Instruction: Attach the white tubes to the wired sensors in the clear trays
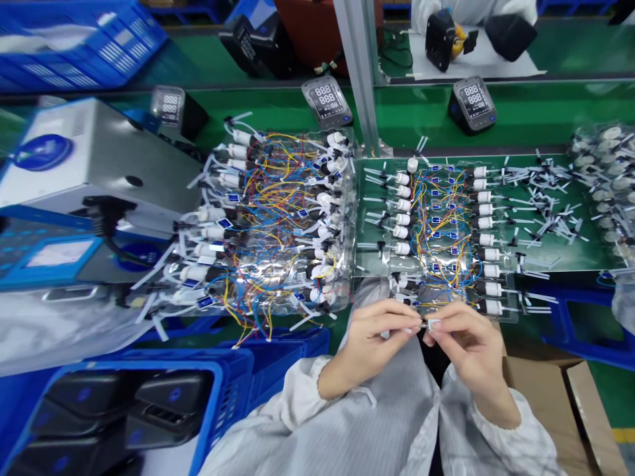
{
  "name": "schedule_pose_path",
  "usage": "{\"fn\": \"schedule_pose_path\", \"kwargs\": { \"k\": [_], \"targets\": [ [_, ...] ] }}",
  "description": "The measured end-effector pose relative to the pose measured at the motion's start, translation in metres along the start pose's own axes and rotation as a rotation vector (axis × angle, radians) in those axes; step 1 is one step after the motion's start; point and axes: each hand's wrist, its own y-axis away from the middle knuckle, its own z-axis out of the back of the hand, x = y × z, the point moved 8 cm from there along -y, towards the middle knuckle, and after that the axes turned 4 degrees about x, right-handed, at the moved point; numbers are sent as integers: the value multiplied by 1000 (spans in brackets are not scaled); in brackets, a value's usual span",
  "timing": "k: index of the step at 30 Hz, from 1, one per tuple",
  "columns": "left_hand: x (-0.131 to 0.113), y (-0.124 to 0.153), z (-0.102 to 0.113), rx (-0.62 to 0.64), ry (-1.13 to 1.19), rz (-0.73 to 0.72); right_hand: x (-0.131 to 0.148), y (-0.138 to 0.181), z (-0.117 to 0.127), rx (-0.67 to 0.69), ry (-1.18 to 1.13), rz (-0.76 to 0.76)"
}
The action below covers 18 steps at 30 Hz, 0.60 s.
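Note:
My left hand [380,340] and my right hand [466,340] meet fingertip to fingertip at the front edge of the bench, both closed in a pinch. Between them is a small white-and-black part [430,324], mostly covered by the fingers; its kind is hard to make out. Just beyond my hands lies a clear plastic tray [449,254] with two columns of small white-and-black cylindrical motors [489,254]. Red, blue and yellow wires [421,228] run between the columns, and thin whitish tubes with black connectors [380,246] stick out at the sides.
Loose tube pieces [550,198] are scattered at the right. Stacked trays of wired motors [278,231] stand at the left, beside a grey-and-blue machine [139,178]. Display units [473,104] line the back near a metal post [360,73]. A blue crate [215,396] and cardboard box [540,403] sit below.

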Motion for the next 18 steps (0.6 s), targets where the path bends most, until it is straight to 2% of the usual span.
{"fn": "schedule_pose_path", "kwargs": {
  "k": [3,9,18],
  "targets": [
    [-4,-1,1,-28,36,-30,1,1,0,12,18,-1],
    [-3,-3,2,-83,-11,0,3,3,-1,5,15,10],
    [1,-1,2,-71,97,-31,5,2,-4,5,12,26]
  ]
}}
